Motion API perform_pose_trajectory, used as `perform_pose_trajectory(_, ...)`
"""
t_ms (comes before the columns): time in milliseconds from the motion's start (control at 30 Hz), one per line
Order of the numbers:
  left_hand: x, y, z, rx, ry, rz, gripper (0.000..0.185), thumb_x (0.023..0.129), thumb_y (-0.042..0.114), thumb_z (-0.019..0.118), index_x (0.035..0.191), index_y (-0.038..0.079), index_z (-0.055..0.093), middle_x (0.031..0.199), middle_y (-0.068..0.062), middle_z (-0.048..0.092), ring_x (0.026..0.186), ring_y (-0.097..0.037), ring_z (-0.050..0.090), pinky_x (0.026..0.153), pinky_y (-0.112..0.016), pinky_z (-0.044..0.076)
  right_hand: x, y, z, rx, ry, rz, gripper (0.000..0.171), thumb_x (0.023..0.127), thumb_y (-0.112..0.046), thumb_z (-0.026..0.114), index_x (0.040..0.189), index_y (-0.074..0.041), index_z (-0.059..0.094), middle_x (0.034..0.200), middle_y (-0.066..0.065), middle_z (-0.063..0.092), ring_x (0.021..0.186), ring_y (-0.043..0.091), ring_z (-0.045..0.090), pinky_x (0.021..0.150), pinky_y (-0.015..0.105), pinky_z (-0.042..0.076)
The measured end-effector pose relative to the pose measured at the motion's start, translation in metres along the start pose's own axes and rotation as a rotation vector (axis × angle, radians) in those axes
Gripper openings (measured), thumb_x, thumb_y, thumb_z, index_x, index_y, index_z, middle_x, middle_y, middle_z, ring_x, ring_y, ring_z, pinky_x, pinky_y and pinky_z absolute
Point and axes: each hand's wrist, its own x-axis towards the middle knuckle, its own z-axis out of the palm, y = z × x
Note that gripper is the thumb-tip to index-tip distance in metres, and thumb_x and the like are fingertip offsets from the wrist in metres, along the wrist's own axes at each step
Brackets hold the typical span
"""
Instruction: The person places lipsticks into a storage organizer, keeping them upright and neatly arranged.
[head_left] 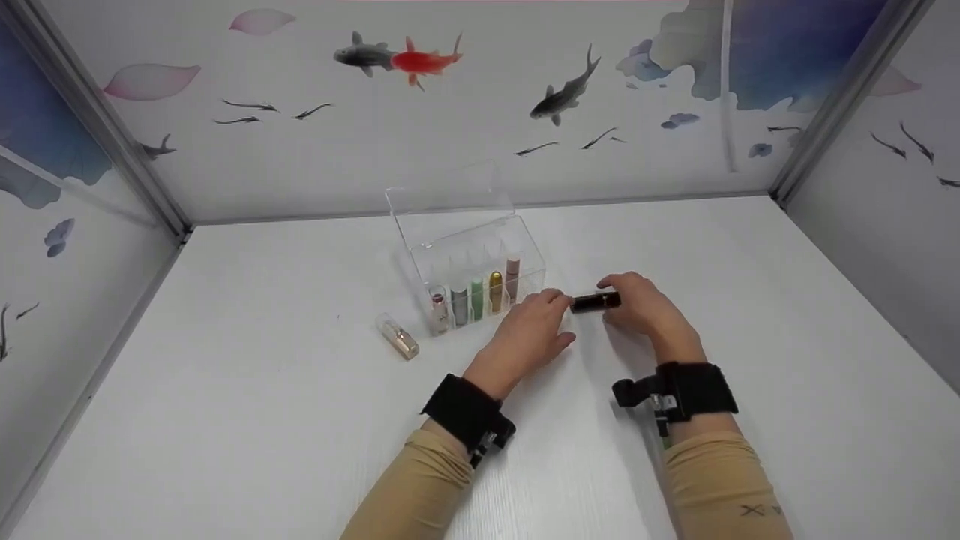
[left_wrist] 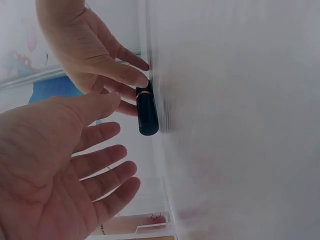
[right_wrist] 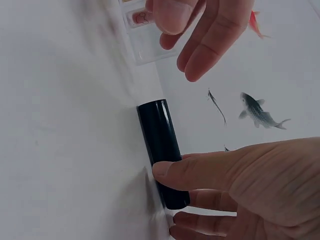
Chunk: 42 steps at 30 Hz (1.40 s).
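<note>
A black lipstick tube (head_left: 592,302) with a thin gold band, seen closely in the left wrist view (left_wrist: 147,116), lies on its side at table level. My right hand (head_left: 643,309) pinches one end of it between thumb and fingers. The left hand (head_left: 525,334) hovers by the tube's other end, its fingers loosely extended and nothing in them. Just beyond the left hand, a clear plastic box (head_left: 534,279) stands with its lid raised. Several lipsticks stand upright in its slots, among them a green one (head_left: 477,298) and a gold one (head_left: 495,291).
Left of the box, a clear-capped lipstick with a gold base (head_left: 399,337) lies on the white table (head_left: 262,375). Printed panels with fish (head_left: 424,61) wall in the table at the back and both sides.
</note>
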Motion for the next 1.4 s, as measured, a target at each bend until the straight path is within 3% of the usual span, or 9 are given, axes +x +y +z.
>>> perform_pose_trajectory(200, -0.006, 0.001, 0.002, -0.054, -0.102, -0.044, 0.061, 0.099, 0.030, 0.063, 0.150, 0.006, 0.040, 0.154, -0.015, 0.044, 0.143, -0.027, 0.045, 0.118, -0.037, 0.039, -0.002, -0.005, 0.004, -0.042, 0.000, -0.030, 0.040, 0.085, 0.007, 0.057, 0.125, 0.007, 0.062, 0.125, 0.031, 0.060, 0.120, 0.045, 0.057, 0.107, 0.057, 0.044)
perform_pose_trajectory(400, -0.005, 0.003, 0.003, -0.048, -0.137, -0.033, 0.063, 0.099, 0.023, 0.063, 0.153, 0.004, 0.036, 0.157, -0.015, 0.040, 0.147, -0.025, 0.039, 0.121, -0.033, 0.033, -0.003, -0.017, 0.011, -0.107, 0.008, -0.088, 0.031, 0.087, 0.006, 0.059, 0.116, 0.006, 0.068, 0.116, 0.028, 0.064, 0.112, 0.042, 0.061, 0.102, 0.052, 0.048)
perform_pose_trajectory(500, -0.004, 0.003, 0.005, -0.030, -0.121, -0.007, 0.052, 0.098, 0.016, 0.063, 0.144, 0.002, 0.046, 0.146, -0.015, 0.052, 0.137, -0.024, 0.051, 0.114, -0.032, 0.042, -0.003, -0.023, 0.014, -0.135, 0.007, -0.129, 0.026, 0.088, 0.004, 0.061, 0.113, 0.006, 0.069, 0.111, 0.026, 0.066, 0.109, 0.040, 0.062, 0.100, 0.051, 0.050)
perform_pose_trajectory(633, -0.002, 0.004, 0.007, 0.002, -0.077, 0.011, 0.025, 0.098, 0.007, 0.059, 0.123, 0.002, 0.060, 0.119, -0.012, 0.066, 0.110, -0.022, 0.066, 0.093, -0.031, 0.054, -0.004, -0.030, 0.017, -0.158, 0.009, -0.219, 0.018, 0.086, 0.004, 0.065, 0.103, 0.005, 0.072, 0.101, 0.022, 0.070, 0.100, 0.037, 0.065, 0.094, 0.048, 0.052)
perform_pose_trajectory(767, -0.001, 0.004, 0.004, 0.035, -0.058, -0.009, 0.015, 0.099, 0.006, 0.057, 0.110, 0.003, 0.066, 0.103, -0.010, 0.070, 0.092, -0.022, 0.068, 0.079, -0.033, 0.056, -0.007, -0.034, 0.014, -0.121, -0.021, -0.237, 0.014, 0.085, 0.005, 0.066, 0.097, 0.002, 0.073, 0.095, 0.016, 0.073, 0.092, 0.029, 0.065, 0.089, 0.045, 0.053)
perform_pose_trajectory(900, 0.000, 0.003, 0.002, 0.020, -0.035, -0.043, 0.011, 0.096, 0.008, 0.062, 0.105, 0.005, 0.068, 0.099, -0.009, 0.070, 0.090, -0.022, 0.069, 0.076, -0.035, 0.056, -0.011, -0.036, 0.008, -0.057, -0.060, -0.238, 0.014, 0.088, 0.003, 0.067, 0.099, 0.001, 0.073, 0.097, 0.015, 0.074, 0.091, 0.026, 0.064, 0.088, 0.044, 0.053)
perform_pose_trajectory(1133, 0.004, 0.001, -0.002, -0.003, 0.117, -0.078, 0.015, 0.099, 0.019, 0.062, 0.107, 0.007, 0.066, 0.097, -0.008, 0.071, 0.089, -0.022, 0.070, 0.073, -0.036, 0.057, -0.014, -0.037, -0.007, 0.109, -0.026, -0.231, 0.017, 0.090, -0.002, 0.066, 0.106, -0.001, 0.073, 0.101, 0.016, 0.074, 0.090, 0.023, 0.067, 0.081, 0.037, 0.052)
perform_pose_trajectory(1400, 0.004, -0.002, -0.007, -0.058, 0.433, -0.084, 0.026, 0.099, 0.030, 0.062, 0.120, 0.015, 0.062, 0.093, -0.003, 0.075, 0.078, -0.018, 0.072, 0.062, -0.031, 0.057, -0.018, -0.043, -0.017, 0.377, 0.154, -0.231, 0.026, 0.095, -0.008, 0.066, 0.120, -0.004, 0.068, 0.121, 0.016, 0.070, 0.110, 0.031, 0.070, 0.092, 0.047, 0.056)
